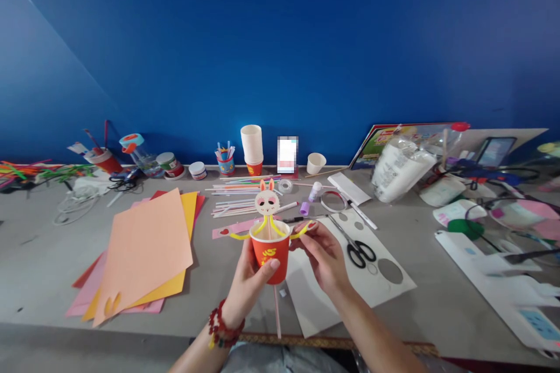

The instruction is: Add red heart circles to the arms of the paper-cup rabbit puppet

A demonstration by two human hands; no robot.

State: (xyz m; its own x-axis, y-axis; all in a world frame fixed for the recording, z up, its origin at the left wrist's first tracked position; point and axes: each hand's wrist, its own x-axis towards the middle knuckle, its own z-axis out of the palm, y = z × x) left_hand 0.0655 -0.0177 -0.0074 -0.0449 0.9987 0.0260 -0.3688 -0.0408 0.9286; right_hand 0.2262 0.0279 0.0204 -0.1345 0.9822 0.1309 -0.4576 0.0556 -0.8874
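Observation:
My left hand (252, 273) is wrapped round a red paper cup (278, 268), its thumb across the front. Above the cup's rim stands a white rabbit face (266, 203) with pink-orange ears. Yellow bent arms (275, 227) run from below the face out over both sides of the rim. The arm end at left carries a red heart on a pale disc (224, 232). A pale pink straw (277, 312) sticks out beneath the cup. My right hand (322, 253) pinches the yellow arm (301, 232) at right, by its heart-marked end. Its fingertips partly hide that end.
Coloured paper sheets (149, 250) lie at left. To the right, black-handled scissors (361, 253) rest on a white sheet (312, 291) with round holes. Several straws (236, 207), a tape roll (333, 202), stacked cups (251, 143) and a power strip (485, 285) are on the table.

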